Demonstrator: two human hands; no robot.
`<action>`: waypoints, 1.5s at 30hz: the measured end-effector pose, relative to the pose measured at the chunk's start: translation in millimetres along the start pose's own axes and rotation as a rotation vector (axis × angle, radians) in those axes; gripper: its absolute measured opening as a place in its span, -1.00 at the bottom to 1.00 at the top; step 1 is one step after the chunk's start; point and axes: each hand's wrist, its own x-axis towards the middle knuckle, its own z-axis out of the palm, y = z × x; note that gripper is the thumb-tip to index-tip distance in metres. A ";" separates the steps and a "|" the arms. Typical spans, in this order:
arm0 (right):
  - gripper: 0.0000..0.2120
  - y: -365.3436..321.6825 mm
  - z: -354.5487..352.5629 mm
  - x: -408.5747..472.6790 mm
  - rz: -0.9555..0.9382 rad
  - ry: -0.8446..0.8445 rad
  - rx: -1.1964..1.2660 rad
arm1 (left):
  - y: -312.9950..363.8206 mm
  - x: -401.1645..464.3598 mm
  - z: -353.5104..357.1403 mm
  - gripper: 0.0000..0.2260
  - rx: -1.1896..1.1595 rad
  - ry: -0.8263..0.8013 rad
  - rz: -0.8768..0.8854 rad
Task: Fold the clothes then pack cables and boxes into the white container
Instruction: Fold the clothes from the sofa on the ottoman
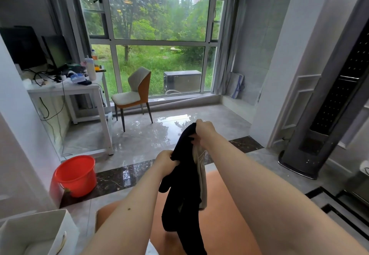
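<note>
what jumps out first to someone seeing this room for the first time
Front and centre, both hands hold up a black garment, the left hand gripping its lower edge and the right hand its top. A bright red bucket glows on the floor at lower left, and the big window fills the back wall with green trees.

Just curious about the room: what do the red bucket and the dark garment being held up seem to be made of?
Red bucket: probably plastic, smooth with a slight sheen and a moulded rim. Dark garment: soft fabric, matte, hanging limp in folds from the left hand and right hand; which fibre is unclear.
</note>
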 end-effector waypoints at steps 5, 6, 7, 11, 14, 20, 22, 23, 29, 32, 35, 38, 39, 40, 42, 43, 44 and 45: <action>-0.72 -16.0 -6.8 3.4 -0.027 0.093 0.187 | -12.2 6.4 7.3 -0.71 0.020 -0.008 -0.031; -0.69 -20.8 -7.9 3.2 -0.039 0.111 0.202 | -15.4 7.3 7.7 -0.72 0.030 0.006 -0.044; -0.66 -26.1 -9.4 2.7 -0.050 0.130 0.212 | -18.1 8.2 8.4 -0.72 0.042 0.020 -0.054; -0.61 -43.6 -12.3 -1.5 -0.118 0.120 0.273 | -30.9 12.4 9.9 -0.79 0.049 0.025 -0.088; -0.61 -52.1 -12.4 -7.4 -0.194 0.071 0.318 | -35.8 16.0 12.0 -0.75 0.029 -0.080 -0.116; -0.60 -72.5 -3.8 -21.5 -0.257 0.112 0.335 | -33.8 26.4 24.9 -0.15 0.022 -0.147 -0.172; -0.59 -79.7 -0.8 -26.9 -0.242 0.195 0.293 | -31.4 27.8 28.0 0.04 0.038 -0.151 -0.182; -0.58 -82.8 -0.7 -29.3 -0.243 0.215 0.301 | -31.0 27.2 29.8 0.10 0.054 -0.150 -0.187; -0.61 -86.7 -9.8 -42.4 -0.290 0.180 0.360 | -36.0 22.8 33.9 0.14 0.099 -0.072 -0.197; -0.62 -91.0 -8.8 -47.4 -0.290 0.254 0.281 | -39.2 25.3 31.4 0.07 0.035 -0.099 -0.191; -0.61 -94.6 -7.4 -55.1 -0.281 0.305 0.234 | -41.8 22.8 36.6 -0.18 -0.019 -0.103 -0.146; -0.68 -92.3 -11.1 -61.3 -0.278 0.331 0.252 | -44.5 25.7 44.7 -0.45 -0.170 -0.092 -0.189; -0.73 -91.4 -14.1 -63.2 -0.283 0.342 0.256 | -44.3 26.3 46.2 -0.52 -0.255 -0.097 -0.216; -0.77 -90.8 -17.5 -64.0 -0.291 0.355 0.265 | -46.1 27.3 47.4 -0.57 -0.312 -0.098 -0.226; -0.75 -88.4 -25.0 -65.3 -0.330 0.387 0.258 | -47.4 25.0 43.5 -0.66 -0.217 -0.060 -0.196; -0.70 -86.9 -29.2 -65.8 -0.349 0.417 0.241 | -48.5 23.8 40.5 -0.78 -0.117 -0.053 -0.172; -0.65 -84.9 -34.3 -67.0 -0.351 0.462 0.227 | -49.9 21.4 37.3 -0.88 -0.025 -0.056 -0.144; -0.62 -83.5 -39.5 -67.0 -0.344 0.505 0.220 | -49.8 19.7 34.4 -0.83 0.044 -0.057 -0.137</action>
